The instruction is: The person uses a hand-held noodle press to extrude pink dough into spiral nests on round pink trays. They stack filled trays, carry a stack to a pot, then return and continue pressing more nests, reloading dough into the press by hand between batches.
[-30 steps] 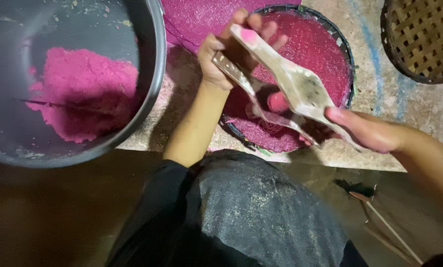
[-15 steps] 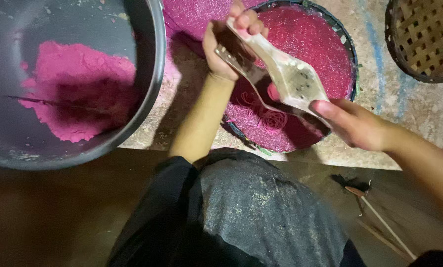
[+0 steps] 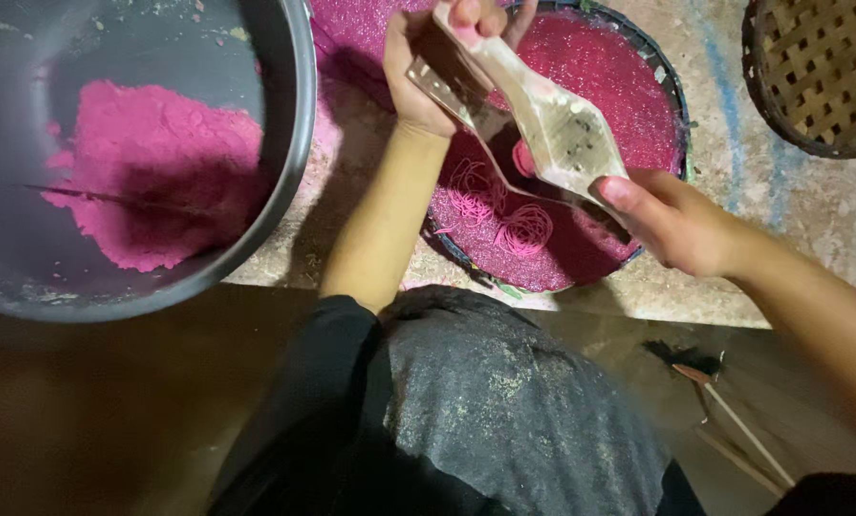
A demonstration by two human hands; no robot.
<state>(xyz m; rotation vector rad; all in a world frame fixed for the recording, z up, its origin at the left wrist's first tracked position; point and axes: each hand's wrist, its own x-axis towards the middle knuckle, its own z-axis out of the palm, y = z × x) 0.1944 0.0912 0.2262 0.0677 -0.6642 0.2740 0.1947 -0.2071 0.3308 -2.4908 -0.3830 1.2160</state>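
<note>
Pressing pink dough through a wooden press (image 3: 542,124): both hands hold it over the round tray (image 3: 671,91), above its middle. The left hand (image 3: 423,67) is closed round the far handle ends, forearm reaching straight out; the right hand (image 3: 671,220) is closed on the near end, wrist bent inward. The press looks stiff and light, best gripped at its ends. Soft noodle coils (image 3: 523,229) lie near the tray's near edge; these look fragile. A grey basin (image 3: 289,143) of pink flour (image 3: 151,172) sits left.

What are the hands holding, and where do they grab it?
Both hands hold a wooden press over the pink tray. The left hand grips its far handle end; the right hand grips the near end.
</note>
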